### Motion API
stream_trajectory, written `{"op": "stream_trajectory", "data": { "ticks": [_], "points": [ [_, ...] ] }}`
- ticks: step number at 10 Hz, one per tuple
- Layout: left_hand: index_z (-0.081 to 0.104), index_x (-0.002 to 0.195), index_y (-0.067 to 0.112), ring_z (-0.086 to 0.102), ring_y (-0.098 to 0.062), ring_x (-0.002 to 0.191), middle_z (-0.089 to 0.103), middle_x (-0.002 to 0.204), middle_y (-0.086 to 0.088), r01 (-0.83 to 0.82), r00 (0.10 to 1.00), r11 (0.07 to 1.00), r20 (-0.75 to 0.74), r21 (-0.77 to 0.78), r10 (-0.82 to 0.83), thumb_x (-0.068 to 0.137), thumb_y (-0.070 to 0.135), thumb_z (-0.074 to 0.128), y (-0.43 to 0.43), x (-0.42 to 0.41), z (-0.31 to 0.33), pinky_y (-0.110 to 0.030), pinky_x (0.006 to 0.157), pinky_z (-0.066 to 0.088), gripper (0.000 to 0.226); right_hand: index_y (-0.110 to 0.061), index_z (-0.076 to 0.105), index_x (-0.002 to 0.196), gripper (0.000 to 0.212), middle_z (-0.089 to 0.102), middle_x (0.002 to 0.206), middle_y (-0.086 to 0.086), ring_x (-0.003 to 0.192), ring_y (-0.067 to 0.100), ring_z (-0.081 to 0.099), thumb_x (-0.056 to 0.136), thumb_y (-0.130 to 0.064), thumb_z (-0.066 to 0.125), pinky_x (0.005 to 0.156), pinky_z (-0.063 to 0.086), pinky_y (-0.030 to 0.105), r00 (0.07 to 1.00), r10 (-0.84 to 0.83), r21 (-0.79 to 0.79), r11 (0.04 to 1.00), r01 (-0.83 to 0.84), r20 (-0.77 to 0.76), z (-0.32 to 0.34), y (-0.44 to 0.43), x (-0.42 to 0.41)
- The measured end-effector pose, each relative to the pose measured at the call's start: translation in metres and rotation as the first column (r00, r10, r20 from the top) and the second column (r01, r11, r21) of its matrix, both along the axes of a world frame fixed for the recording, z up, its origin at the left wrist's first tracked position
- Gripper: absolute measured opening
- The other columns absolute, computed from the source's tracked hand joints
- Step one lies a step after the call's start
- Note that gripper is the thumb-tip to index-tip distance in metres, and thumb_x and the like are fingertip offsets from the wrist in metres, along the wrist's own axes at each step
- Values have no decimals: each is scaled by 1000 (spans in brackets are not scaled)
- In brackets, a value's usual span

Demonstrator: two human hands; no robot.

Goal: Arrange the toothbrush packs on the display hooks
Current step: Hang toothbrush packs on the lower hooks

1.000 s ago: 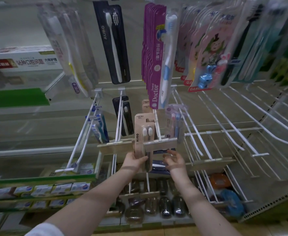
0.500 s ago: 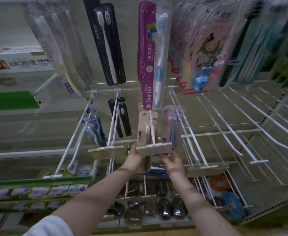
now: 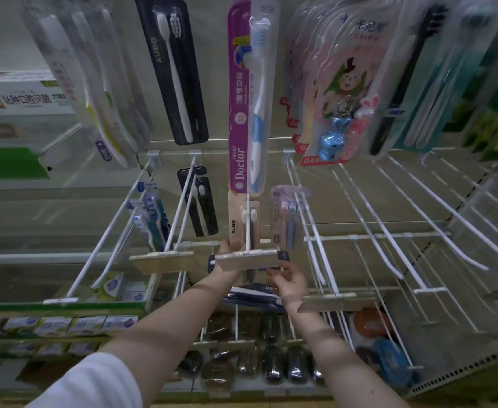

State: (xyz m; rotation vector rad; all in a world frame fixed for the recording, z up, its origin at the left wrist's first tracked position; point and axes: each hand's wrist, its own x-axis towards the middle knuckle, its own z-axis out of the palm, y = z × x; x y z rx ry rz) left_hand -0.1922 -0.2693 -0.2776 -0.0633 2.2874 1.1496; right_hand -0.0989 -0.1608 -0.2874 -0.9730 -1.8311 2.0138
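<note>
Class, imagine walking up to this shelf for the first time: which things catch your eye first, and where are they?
The tall purple Doctor pack hanging top centre grabs the eye first. Just below it, the left hand holds a beige AUBO pack on the middle hook, the right hand open beside it. Bare white hooks fill the right.

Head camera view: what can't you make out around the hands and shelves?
All in the head view:
- Left hand: fingers hidden behind the price strip, so its grip on the tan pack is unclear.
- Right hand: blurred; unclear whether it holds anything.
- Dark pack: partly covered by the wrists.
- Top-row packs: cut off by the upper edge.
- Bottom-shelf goods: too blurred to identify.
</note>
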Motion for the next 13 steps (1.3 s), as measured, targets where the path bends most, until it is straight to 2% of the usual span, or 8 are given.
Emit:
{"op": "stream_trajectory", "data": {
  "ticks": [2, 4, 5, 6, 7, 9, 11, 13],
  "points": [
    [34, 142, 3, 43, -31, 131, 42, 143, -16, -87, 995, 994, 50, 65, 84, 96, 28, 48, -2, -5, -21, -35, 105, 35, 54, -12, 54, 103, 22, 60, 93, 13, 97, 38, 61, 88, 3, 56, 94, 48, 50, 1000, 25, -9, 1000, -25, 3, -3, 1, 4],
    [53, 106, 17, 51, -19, 104, 55, 100, 4, -140, 980, 941, -92, 307, 175, 93, 18, 56, -1, -1, -25, -27, 88, 36, 14, -4, 56, 114, 25, 61, 97, 15, 89, 25, 59, 89, 0, 57, 80, 49, 33, 999, 31, -33, 999, -32, -6, -7, 1, 8],
    [54, 122, 10, 55, -22, 112, 61, 116, -2, -130, 976, 939, -128, 317, 178, 85, 22, 67, -10, 7, -29, -37, 99, 41, 41, 1, 54, 119, 28, 60, 110, 19, 100, 31, 60, 91, 0, 53, 94, 49, 39, 999, 34, -13, 999, -33, 43, -6, 0, 10],
    [48, 126, 6, 52, -24, 115, 56, 120, -4, -145, 976, 953, -122, 267, 183, 84, 14, 67, -18, 17, -36, -39, 102, 41, 46, 11, 46, 126, 32, 59, 95, 21, 83, 25, 65, 96, 4, 42, 75, 52, 22, 997, 77, -116, 990, -75, 15, -5, 1, 15],
    [44, 130, 4, 50, -29, 119, 53, 127, -11, -161, 975, 970, -121, 183, 185, 84, 11, 68, -22, 29, -44, -38, 102, 40, 52, -9, 58, 100, 18, 60, 109, 29, 104, 36, 61, 93, 3, 48, 93, 47, 38, 990, 120, -51, 992, -116, 80, -8, -5, 23],
    [46, 129, 4, 51, -27, 120, 54, 130, -13, -77, 983, 995, -164, 70, 88, 83, 12, 70, -38, 43, -65, -34, 102, 39, 53, 1, 57, 99, 11, 58, 113, 30, 106, 41, 57, 92, -7, 53, 98, 42, 51, 983, 111, -19, 994, -109, 149, -31, -23, 30],
    [49, 127, 7, 52, -23, 118, 56, 127, -7, -1, 970, 1000, -244, -13, -3, 80, 19, 73, -51, 38, -68, -31, 99, 39, 54, 1, 51, 119, 27, 55, 121, 31, 104, 41, 59, 92, 4, 48, 80, 50, 35, 991, 1, -343, 938, 46, 134, -41, -35, 27],
    [49, 127, 8, 52, -23, 120, 56, 129, -8, 64, 960, 997, -271, -50, -75, 83, 18, 70, -65, 25, -68, -32, 102, 39, 50, 13, 47, 123, 33, 53, 124, 31, 117, 39, 54, 93, 0, 50, 101, 43, 40, 957, -156, -562, 781, 271, 246, -56, -49, 10]
  ]
}}
